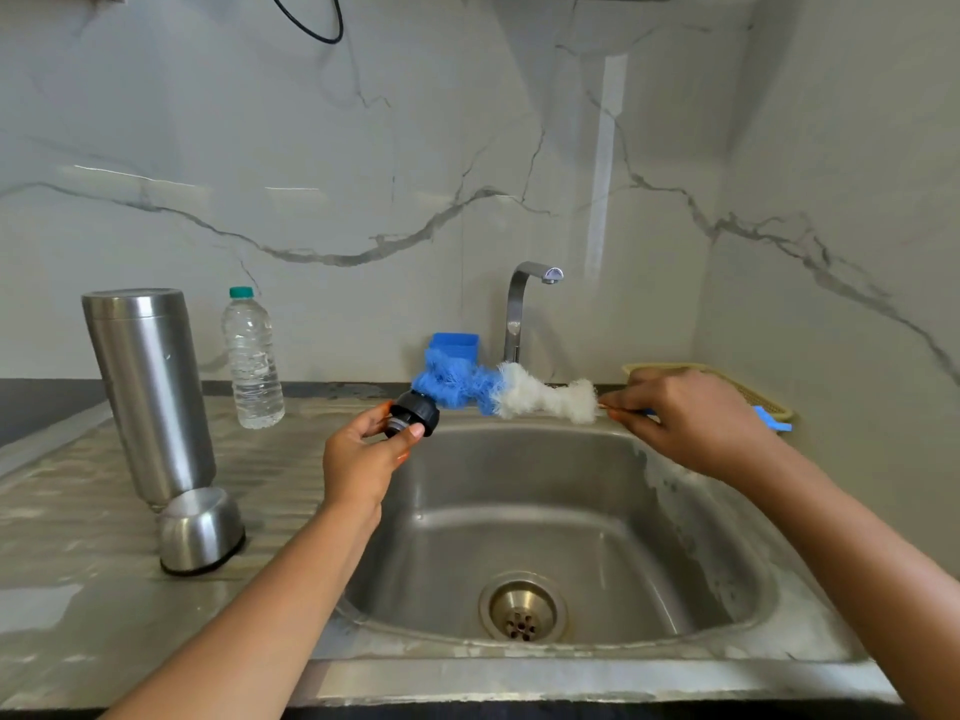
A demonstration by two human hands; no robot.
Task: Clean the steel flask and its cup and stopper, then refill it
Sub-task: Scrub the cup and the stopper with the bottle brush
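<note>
My left hand (363, 454) grips the black stopper (414, 414) above the sink's left rim. My right hand (691, 423) holds a bottle brush (498, 389) by its handle; the blue and white bristles lie sideways, and the blue tip touches the stopper. The steel flask (148, 387) stands upside down on the draining board at the left. In front of it the steel cup (200, 530) rests mouth down.
A clear water bottle (252, 358) with a green cap stands behind the flask. The steel sink basin (545, 511) has its drain at the front, and the tap (522, 304) rises behind it. A blue holder (454, 345) and a beige tray (748, 389) sit at the back.
</note>
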